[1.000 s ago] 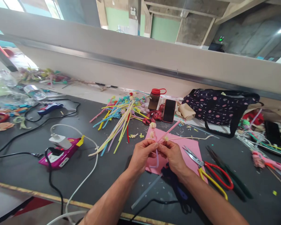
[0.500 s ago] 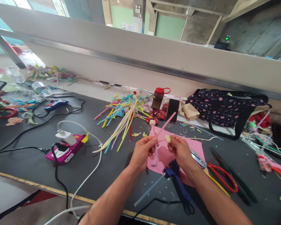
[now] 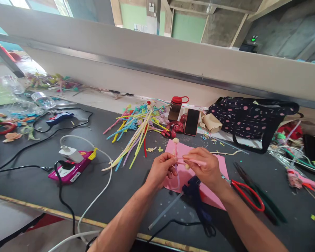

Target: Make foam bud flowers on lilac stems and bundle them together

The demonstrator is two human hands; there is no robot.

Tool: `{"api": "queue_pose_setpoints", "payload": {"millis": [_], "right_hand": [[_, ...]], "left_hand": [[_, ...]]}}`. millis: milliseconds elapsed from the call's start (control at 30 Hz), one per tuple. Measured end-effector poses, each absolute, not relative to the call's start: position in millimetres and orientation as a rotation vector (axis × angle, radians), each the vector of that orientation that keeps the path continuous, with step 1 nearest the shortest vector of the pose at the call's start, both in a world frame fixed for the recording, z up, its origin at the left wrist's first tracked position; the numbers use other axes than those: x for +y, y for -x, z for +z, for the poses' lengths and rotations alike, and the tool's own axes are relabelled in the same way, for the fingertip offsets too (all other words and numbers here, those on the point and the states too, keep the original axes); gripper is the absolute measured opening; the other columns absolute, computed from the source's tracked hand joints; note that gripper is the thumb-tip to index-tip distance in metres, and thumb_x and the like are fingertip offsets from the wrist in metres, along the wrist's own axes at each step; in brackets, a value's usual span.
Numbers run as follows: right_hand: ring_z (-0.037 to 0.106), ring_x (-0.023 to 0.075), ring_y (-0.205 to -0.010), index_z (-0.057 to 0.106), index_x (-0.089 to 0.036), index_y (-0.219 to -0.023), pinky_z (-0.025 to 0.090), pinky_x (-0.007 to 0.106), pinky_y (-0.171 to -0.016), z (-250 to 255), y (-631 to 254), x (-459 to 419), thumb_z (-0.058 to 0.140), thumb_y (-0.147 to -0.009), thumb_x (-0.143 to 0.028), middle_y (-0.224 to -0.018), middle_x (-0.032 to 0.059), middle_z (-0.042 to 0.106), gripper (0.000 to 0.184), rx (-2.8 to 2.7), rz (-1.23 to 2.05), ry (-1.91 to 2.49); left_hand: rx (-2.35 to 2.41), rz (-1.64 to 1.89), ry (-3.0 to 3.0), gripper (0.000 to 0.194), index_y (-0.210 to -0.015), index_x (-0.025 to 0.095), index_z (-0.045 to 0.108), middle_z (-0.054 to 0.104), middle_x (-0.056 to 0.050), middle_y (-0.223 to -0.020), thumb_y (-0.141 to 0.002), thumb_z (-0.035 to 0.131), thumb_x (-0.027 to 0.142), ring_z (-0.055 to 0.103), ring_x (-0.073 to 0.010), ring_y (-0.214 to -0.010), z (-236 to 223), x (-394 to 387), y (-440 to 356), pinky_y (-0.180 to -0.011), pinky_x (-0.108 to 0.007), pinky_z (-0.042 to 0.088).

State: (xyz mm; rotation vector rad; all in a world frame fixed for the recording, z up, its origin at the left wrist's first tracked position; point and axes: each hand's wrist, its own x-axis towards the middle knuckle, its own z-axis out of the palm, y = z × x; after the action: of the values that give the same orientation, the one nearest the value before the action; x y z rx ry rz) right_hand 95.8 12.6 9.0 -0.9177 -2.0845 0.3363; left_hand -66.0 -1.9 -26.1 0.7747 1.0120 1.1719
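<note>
My left hand (image 3: pixel 162 172) is closed in a pinch on a fuzzy pipe-cleaner stem, topped by a small cream flower (image 3: pixel 175 140); a pale lilac end hangs below. Beside it my right hand (image 3: pixel 206 168) pinches a pink pipe cleaner (image 3: pixel 199 162) that runs across to the stem. A small cream-yellow tuft (image 3: pixel 187 166) shows under the right fingers. Both hands are above a pink sheet (image 3: pixel 217 168). Beneath them lies a dark blue glue gun (image 3: pixel 198 201) with a clear glue stick (image 3: pixel 165 211) sticking out of it.
Red-handled scissors (image 3: pixel 248 196) lie right of the sheet. Colourful pipe cleaners (image 3: pixel 136 133) are heaped behind the hands, near a red-capped bottle (image 3: pixel 175 110), a phone (image 3: pixel 191 122) and a patterned bag (image 3: pixel 248 119). A magenta power strip (image 3: pixel 73 169) with cables lies left.
My right hand has turned and moved its grip onto the pink pipe cleaner, which now points right instead of upward. At the far left, another person's hand has left the view.
</note>
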Motion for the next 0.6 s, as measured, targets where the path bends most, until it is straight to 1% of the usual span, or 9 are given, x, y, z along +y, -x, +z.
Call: {"api": "queue_pose_setpoints", "payload": {"millis": [67, 133, 167, 233, 333, 400, 433, 533, 600], "right_hand": [[0.057, 0.0176, -0.078, 0.069, -0.025, -0.092, 0.042, 0.031, -0.072, 5, -92, 5, 0.056, -0.082, -0.019, -0.087, 0.0043, 0.068, 0.017, -2.215, 0.071, 0.855], [0.056, 0.0175, -0.079, 0.067, -0.026, -0.097, 0.041, 0.032, -0.073, 0, -87, -2, 0.053, -0.083, -0.017, -0.090, 0.0040, 0.069, 0.021, -2.306, -0.096, 0.802], [0.056, 0.0176, -0.079, 0.066, -0.025, -0.099, 0.040, 0.032, -0.074, -2, -84, -4, 0.052, -0.084, -0.016, -0.091, 0.0041, 0.069, 0.022, -2.344, -0.137, 0.783], [0.056, 0.0183, -0.080, 0.065, -0.024, -0.098, 0.040, 0.033, -0.073, -5, -80, -7, 0.050, -0.084, -0.016, -0.091, 0.0049, 0.068, 0.022, -2.375, -0.143, 0.788], [0.056, 0.0203, -0.084, 0.062, -0.021, -0.100, 0.042, 0.033, -0.074, -4, -77, -5, 0.054, -0.081, -0.020, -0.094, 0.0076, 0.066, 0.021, -2.273, 0.035, 0.917], [0.057, 0.0205, -0.083, 0.059, -0.020, -0.102, 0.043, 0.032, -0.072, -4, -77, -2, 0.059, -0.076, -0.025, -0.094, 0.0077, 0.064, 0.026, -2.159, 0.243, 1.047], [0.058, 0.0198, -0.079, 0.059, -0.020, -0.099, 0.044, 0.031, -0.069, -4, -77, -1, 0.060, -0.075, -0.027, -0.091, 0.0067, 0.064, 0.025, -2.109, 0.366, 1.104], [0.058, 0.0171, -0.067, 0.062, -0.021, -0.086, 0.043, 0.027, -0.060, -8, -76, 2, 0.057, -0.078, -0.030, -0.078, 0.0029, 0.065, 0.014, -1.982, 0.694, 1.196], [0.057, 0.0161, -0.064, 0.062, -0.020, -0.080, 0.042, 0.025, -0.058, -12, -74, 3, 0.054, -0.080, -0.031, -0.073, 0.0018, 0.064, 0.014, -1.930, 0.795, 1.198]], "left_hand": [[1.001, 1.201, -0.729, 0.023, -0.067, 0.017, 0.050, 0.054, 0.005, -0.048, -0.065, 0.066, 0.034, 0.046, -0.0055, -0.032, -28, 0, 67, -0.030, -0.014, 0.025], [0.999, 1.235, -0.718, 0.024, -0.065, 0.017, 0.048, 0.046, 0.009, -0.041, -0.065, 0.066, 0.033, 0.038, -0.0037, -0.029, -29, 1, 66, -0.030, -0.014, 0.022], [1.002, 1.261, -0.726, 0.025, -0.064, 0.017, 0.048, 0.042, 0.010, -0.039, -0.064, 0.067, 0.033, 0.035, -0.0029, -0.029, -29, 1, 65, -0.031, -0.014, 0.021], [1.013, 1.325, -0.768, 0.025, -0.064, 0.017, 0.048, 0.042, 0.010, -0.041, -0.063, 0.068, 0.031, 0.034, -0.0022, -0.032, -30, 1, 64, -0.034, -0.014, 0.024], [1.052, 1.377, -0.837, 0.024, -0.066, 0.017, 0.049, 0.048, 0.008, -0.048, -0.065, 0.068, 0.032, 0.040, -0.0033, -0.037, -29, -2, 62, -0.038, -0.015, 0.030], [1.074, 1.373, -0.870, 0.024, -0.067, 0.018, 0.049, 0.047, 0.008, -0.047, -0.067, 0.066, 0.035, 0.040, -0.0039, -0.037, -29, -3, 62, -0.039, -0.016, 0.031], [1.078, 1.368, -0.885, 0.024, -0.068, 0.018, 0.050, 0.046, 0.008, -0.046, -0.069, 0.065, 0.036, 0.039, -0.0039, -0.036, -28, -4, 62, -0.038, -0.016, 0.031], [1.073, 1.359, -0.955, 0.023, -0.070, 0.017, 0.051, 0.047, 0.008, -0.046, -0.071, 0.062, 0.037, 0.040, -0.0043, -0.036, -28, -6, 63, -0.039, -0.016, 0.032], [1.085, 1.351, -1.002, 0.022, -0.070, 0.017, 0.052, 0.049, 0.007, -0.046, -0.071, 0.062, 0.036, 0.042, -0.0048, -0.036, -29, -6, 63, -0.039, -0.016, 0.033]]}}
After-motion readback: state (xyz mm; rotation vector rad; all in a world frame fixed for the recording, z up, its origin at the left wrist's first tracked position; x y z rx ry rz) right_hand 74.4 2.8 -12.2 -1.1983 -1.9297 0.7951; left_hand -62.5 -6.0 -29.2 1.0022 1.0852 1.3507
